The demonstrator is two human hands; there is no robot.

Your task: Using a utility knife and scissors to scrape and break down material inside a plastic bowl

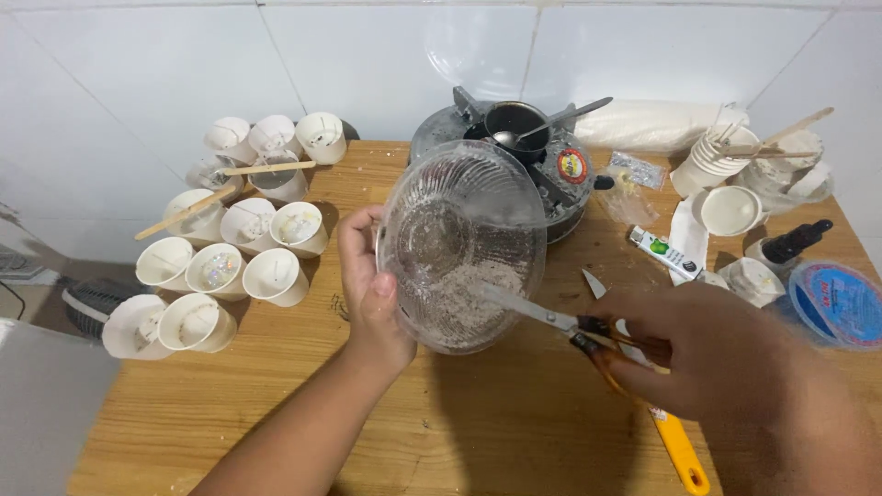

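Here, in the head view, the left hand (372, 294) grips the rim of a clear ribbed glass bowl (459, 243), fingers wrapped on its edge, tilting it up over the wooden worktop (478, 422) so the inside faces the camera. The right hand (698, 354) is closed around the handles of a pair of scissors (551, 320), whose shut blades poke into the bowl and touch the pale grainy flakes (464, 298) heaped in its lower part. Judging from that, the scraping or loosening looks partway: much of the bowl wall is bare, a clump is left at the bottom.

Containers: a cluster of white paper cups (234, 243) sits at the left of the worktop, most with a wick inside, a few with small glittery bits, some bridged by wooden sticks (188, 211); none looks filled with wax. Behind the bowl, a small dark pot (510, 119) with a metal spoon (551, 121) rests on a round grey stove (570, 174); contents cannot be told. At the right are more stacked cups (712, 156), a dark dropper bottle (790, 243), a blue lid (841, 303) and a lighter (663, 253). An orange-handled tool (680, 450) lies under the right hand.
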